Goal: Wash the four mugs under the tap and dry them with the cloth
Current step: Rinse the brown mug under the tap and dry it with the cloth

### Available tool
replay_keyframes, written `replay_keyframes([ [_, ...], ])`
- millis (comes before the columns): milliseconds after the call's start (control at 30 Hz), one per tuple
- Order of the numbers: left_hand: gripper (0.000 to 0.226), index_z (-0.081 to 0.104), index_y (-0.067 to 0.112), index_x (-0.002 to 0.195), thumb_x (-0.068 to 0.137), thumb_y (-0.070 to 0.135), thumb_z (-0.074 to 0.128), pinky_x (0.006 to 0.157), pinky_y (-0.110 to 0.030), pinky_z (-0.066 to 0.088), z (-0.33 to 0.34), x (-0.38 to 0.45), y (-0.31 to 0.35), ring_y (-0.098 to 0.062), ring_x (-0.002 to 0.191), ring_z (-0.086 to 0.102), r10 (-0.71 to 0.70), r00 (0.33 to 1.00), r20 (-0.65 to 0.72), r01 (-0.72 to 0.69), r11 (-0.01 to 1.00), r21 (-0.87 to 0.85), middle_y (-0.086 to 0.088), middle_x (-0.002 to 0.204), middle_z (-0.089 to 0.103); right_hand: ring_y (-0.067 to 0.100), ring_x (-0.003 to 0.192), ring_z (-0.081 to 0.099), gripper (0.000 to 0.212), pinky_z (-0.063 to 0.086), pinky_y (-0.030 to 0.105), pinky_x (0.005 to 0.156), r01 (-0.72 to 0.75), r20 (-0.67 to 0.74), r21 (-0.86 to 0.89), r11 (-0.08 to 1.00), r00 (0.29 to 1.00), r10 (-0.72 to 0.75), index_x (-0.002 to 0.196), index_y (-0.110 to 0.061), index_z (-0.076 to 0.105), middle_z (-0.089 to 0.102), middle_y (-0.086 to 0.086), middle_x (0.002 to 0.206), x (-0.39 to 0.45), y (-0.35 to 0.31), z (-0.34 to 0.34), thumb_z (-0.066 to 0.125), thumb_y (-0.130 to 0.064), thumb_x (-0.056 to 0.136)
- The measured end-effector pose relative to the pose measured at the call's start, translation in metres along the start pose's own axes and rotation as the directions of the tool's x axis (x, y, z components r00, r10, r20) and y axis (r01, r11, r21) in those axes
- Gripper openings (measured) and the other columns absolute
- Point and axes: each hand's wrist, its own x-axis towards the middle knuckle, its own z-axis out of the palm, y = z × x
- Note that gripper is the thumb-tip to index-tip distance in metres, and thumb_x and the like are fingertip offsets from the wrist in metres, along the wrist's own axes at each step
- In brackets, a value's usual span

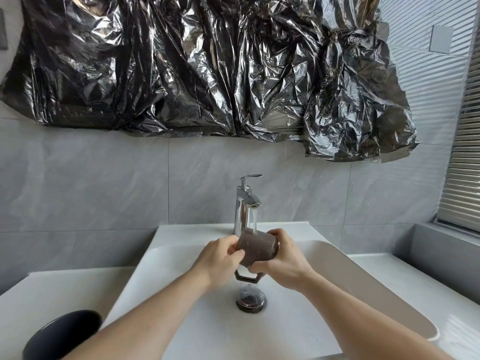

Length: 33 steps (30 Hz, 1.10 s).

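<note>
Brown mug [258,249] on its side under the tap [245,203], left hand [220,258] and right hand [281,261] curled round it: wet, slippery, breakable, best gripped by body or handle.

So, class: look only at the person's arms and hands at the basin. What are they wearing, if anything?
Nothing shows on them. Both forearms are bare as far up as the picture shows, with no sleeve edge in view. The left hand and right hand wear no gloves, and no watch, bracelet or ring can be seen on the visible sides of the wrists and fingers.
</note>
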Motion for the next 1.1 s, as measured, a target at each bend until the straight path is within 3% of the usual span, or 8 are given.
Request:
replay_keyframes([
  [133,0.037,0.064,0.015,0.093,0.087,0.047,0.048,0.087,-0.046,0.053,0.001,0.001,-0.003,-0.025,0.085,0.063,-0.005,1.000,-0.027,0.005,1.000,-0.017,-0.005,0.089,0.073,0.015,0.085,0.075,0.085,0.064,0.038,0.077,-0.028,0.004,0.148,0.989,1.000,0.027,0.113,-0.028,0.052,0.071,-0.005,0.104,0.001,0.001,0.000,0.091,-0.038,0.039],
  [300,0.037,0.049,0.015,0.079,0.105,0.040,0.052,0.069,-0.038,0.040,0.003,0.005,-0.010,-0.017,0.068,0.045,0.021,0.997,-0.080,-0.021,1.000,0.000,0.006,0.069,0.052,0.012,0.091,0.074,0.081,0.060,0.035,0.085,-0.055,0.020,0.233,0.971,0.998,0.051,0.119,-0.033,0.057,0.073,-0.009,0.104,0.002,0.002,0.000,0.087,-0.052,0.046],
  [400,0.041,0.045,0.022,0.073,0.107,0.044,0.051,0.066,-0.037,0.039,0.004,0.007,-0.011,-0.014,0.064,0.045,0.038,0.992,-0.119,-0.035,0.999,0.027,0.010,0.064,0.050,0.009,0.092,0.074,0.072,0.052,0.022,0.073,-0.077,0.037,0.306,0.949,0.997,0.068,0.121,-0.031,0.061,0.076,-0.007,0.106,0.001,-0.001,-0.001,0.083,-0.059,0.057],
  [533,0.041,0.051,0.025,0.074,0.105,0.052,0.053,0.069,-0.038,0.044,0.004,0.007,-0.010,-0.013,0.066,0.051,0.037,0.993,-0.115,-0.036,0.999,0.010,0.012,0.066,0.055,-0.003,0.067,0.068,0.052,0.045,0.012,0.057,-0.096,0.064,0.343,0.934,0.995,0.079,0.113,-0.019,0.066,0.075,-0.006,0.089,-0.002,-0.006,0.000,0.076,-0.056,0.078],
  [667,0.030,0.058,0.028,0.078,0.097,0.051,0.065,0.067,-0.029,0.047,0.004,0.004,-0.006,-0.003,0.066,0.061,0.019,0.999,-0.050,-0.022,0.998,-0.056,0.014,0.070,0.068,0.011,0.070,0.065,0.057,0.048,0.022,0.057,-0.151,0.119,0.256,0.955,0.985,0.124,0.110,-0.017,0.069,0.075,0.003,0.093,0.000,-0.003,0.002,0.059,-0.069,0.090],
  [800,0.023,0.064,0.028,0.085,0.099,0.047,0.065,0.071,-0.028,0.054,0.003,0.002,-0.001,0.003,0.069,0.068,0.038,0.999,-0.031,-0.039,0.998,-0.048,0.013,0.077,0.074,0.019,0.069,0.066,0.063,0.051,0.026,0.057,-0.211,0.191,0.188,0.959,0.966,0.175,0.112,-0.010,0.068,0.076,0.012,0.090,0.001,-0.003,0.002,0.044,-0.067,0.100],
  [1000,0.050,0.058,0.020,0.078,0.093,0.067,0.048,0.076,-0.047,0.059,0.000,0.000,-0.001,-0.018,0.076,0.073,0.005,0.995,-0.104,-0.002,1.000,0.027,0.004,0.073,0.073,0.018,0.067,0.067,0.068,0.051,0.024,0.059,-0.243,0.260,0.152,0.958,0.945,0.199,0.117,-0.010,0.065,0.070,0.004,0.085,-0.002,-0.006,0.001,0.037,-0.070,0.101],
  [1100,0.045,0.055,0.014,0.080,0.103,0.053,0.053,0.077,-0.046,0.056,-0.002,0.000,-0.001,-0.026,0.077,0.067,-0.010,0.990,-0.138,0.020,0.997,0.070,0.001,0.073,0.070,0.018,0.075,0.069,0.049,0.053,0.028,0.066,-0.216,0.276,0.184,0.959,0.948,0.160,0.121,-0.012,0.059,0.070,0.007,0.097,-0.004,-0.007,0.000,0.050,-0.056,0.102],
])
